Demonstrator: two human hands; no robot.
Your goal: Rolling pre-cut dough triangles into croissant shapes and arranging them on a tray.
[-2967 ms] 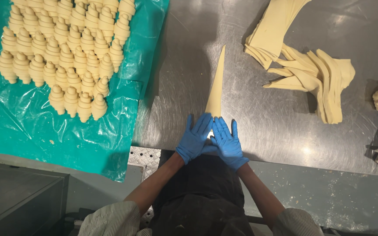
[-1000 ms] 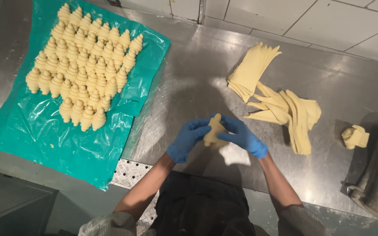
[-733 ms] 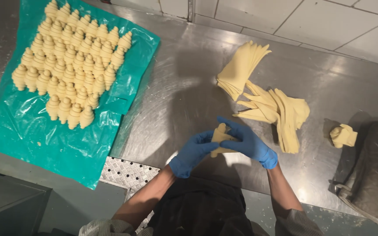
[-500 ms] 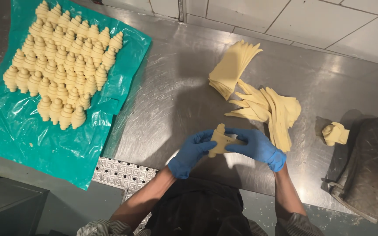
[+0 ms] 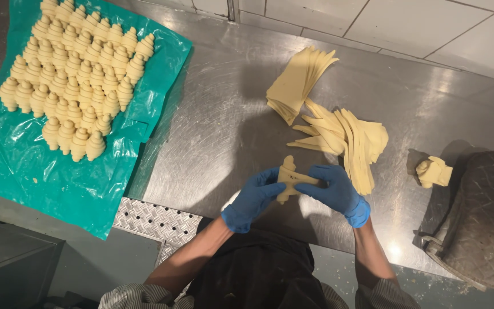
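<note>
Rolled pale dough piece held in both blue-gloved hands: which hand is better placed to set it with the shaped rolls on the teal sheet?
Probably the left hand: it is nearer the teal plastic sheet.

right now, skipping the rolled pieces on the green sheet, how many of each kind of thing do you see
hands in blue gloves: 2
rolled dough piece held: 1
heaps of cut dough: 2
small dough lump: 1
green sheet: 1
dark cloth: 1
total: 8
</note>
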